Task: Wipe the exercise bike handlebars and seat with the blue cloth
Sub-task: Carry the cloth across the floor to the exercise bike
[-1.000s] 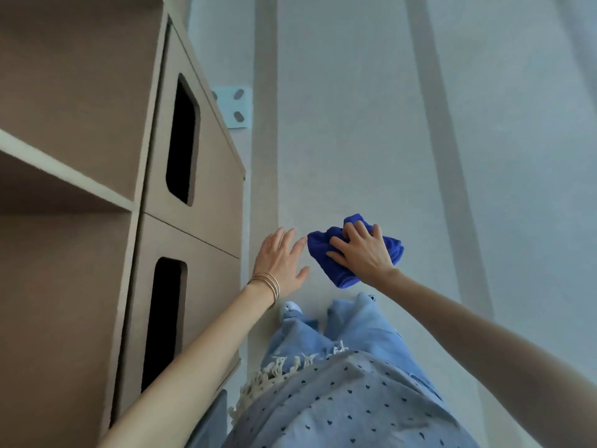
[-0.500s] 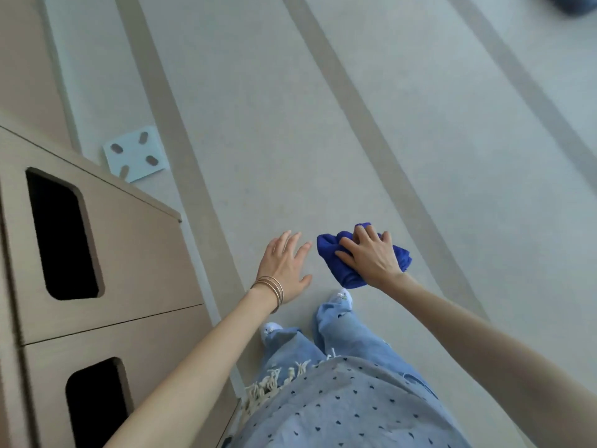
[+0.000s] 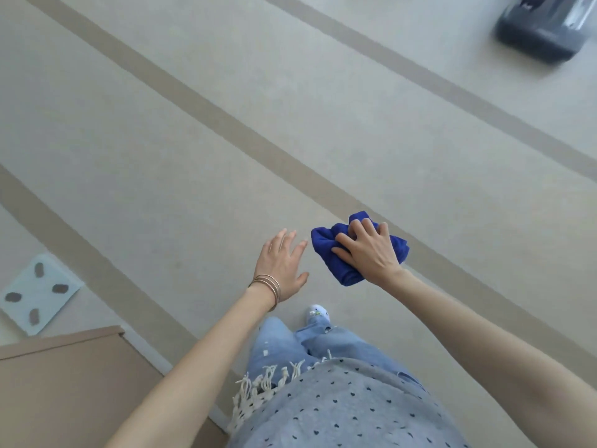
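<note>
Blue cloth (image 3: 324,246) was held bunched in the right hand (image 3: 370,255), its fingers (image 3: 357,228) curled over it. Just beside them, apart from the cloth, the left hand (image 3: 280,264) was seen spread and relaxed, nothing grasped. A blurred dark object (image 3: 542,30) was seen well beyond the fingertips.

Thin gold-toned bangles (image 3: 268,287) stacked at wrist of left hand (image 3: 281,263). Forearms bare. Grey top (image 3: 339,412), small dark heart print, cream fringe (image 3: 255,391) at hem. Light blue distressed jeans (image 3: 284,344). White shoe (image 3: 318,313), small decoration on top.
</note>
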`<state>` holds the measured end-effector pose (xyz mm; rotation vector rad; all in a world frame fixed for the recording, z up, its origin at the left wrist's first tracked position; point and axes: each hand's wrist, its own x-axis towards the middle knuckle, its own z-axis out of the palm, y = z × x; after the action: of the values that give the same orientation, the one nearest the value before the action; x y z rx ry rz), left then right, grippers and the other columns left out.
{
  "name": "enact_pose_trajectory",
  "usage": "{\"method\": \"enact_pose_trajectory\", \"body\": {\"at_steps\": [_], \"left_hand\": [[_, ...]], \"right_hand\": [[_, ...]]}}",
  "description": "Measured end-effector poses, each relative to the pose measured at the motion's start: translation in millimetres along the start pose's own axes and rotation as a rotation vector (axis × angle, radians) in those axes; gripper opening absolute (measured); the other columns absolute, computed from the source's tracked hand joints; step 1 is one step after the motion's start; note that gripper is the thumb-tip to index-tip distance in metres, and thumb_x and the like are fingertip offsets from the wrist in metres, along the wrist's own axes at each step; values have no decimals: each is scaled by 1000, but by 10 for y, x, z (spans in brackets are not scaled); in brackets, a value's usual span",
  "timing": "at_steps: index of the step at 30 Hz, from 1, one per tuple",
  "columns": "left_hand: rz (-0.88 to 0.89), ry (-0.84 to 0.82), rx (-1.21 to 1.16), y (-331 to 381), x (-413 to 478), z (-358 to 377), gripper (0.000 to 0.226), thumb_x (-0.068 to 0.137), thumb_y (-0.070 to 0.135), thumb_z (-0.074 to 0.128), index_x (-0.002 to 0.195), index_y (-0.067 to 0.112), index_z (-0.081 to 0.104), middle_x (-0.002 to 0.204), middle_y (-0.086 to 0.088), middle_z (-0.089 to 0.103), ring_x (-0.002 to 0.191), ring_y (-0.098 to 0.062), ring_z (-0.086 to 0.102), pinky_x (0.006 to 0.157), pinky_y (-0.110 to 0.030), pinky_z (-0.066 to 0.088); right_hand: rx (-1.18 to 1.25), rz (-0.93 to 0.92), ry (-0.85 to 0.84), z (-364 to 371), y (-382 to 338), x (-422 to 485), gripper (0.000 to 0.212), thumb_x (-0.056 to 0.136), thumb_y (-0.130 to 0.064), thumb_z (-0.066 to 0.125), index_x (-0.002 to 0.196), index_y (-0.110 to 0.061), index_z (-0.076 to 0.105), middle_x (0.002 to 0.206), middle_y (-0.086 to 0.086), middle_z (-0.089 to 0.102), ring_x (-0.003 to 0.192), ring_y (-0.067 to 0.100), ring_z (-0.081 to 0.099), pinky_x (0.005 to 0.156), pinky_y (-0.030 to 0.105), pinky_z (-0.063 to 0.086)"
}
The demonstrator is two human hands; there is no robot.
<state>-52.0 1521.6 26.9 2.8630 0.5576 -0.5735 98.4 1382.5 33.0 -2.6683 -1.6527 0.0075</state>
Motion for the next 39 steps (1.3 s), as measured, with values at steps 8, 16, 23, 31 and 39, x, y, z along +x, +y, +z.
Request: {"method": "enact_pose_trajectory", "body": {"at_steps": [8,16,23,31,39], "left_hand": [[320,-8,132,311,861,-399,70,89,50,43,147,23,15,157,-7,11,145,-26,6,117,-40,11],[600,-21,229,277,1631,-776,69,90,49,43,148,21,15,157,-8,9,145,-26,4,118,-40,8],[785,-19,308,461,2055,-961,70,89,50,43,147,21,16,157,-8,12,145,-28,6,118,-41,10],[899,-23,309,1200,2429,-1003,69,88,50,43,146,21,18,156,-9,16,144,-29,10,117,-41,11],[948,-35,321,2455,2854,-1091,68,88,49,44,145,22,20,155,-8,17,144,-28,10,116,-41,10]], "right_hand": [[-80,369,98,6,586,-201,29,87,-38,51,70,-16,59,74,8,56,68,27,54,58,39,41],[-178,649,175,-137,589,24,36,87,-40,41,68,-17,61,73,6,59,69,26,56,59,39,42],[-291,799,219,-93,715,-25,35,87,-40,43,66,-18,60,70,4,58,65,25,55,58,37,42],[-323,891,196,4,1314,-254,38,88,-45,40,68,-20,61,71,3,58,65,24,55,59,35,41],[-342,953,211,-18,2418,-737,38,88,-45,40,68,-21,61,71,2,57,65,24,54,58,35,41]]}}
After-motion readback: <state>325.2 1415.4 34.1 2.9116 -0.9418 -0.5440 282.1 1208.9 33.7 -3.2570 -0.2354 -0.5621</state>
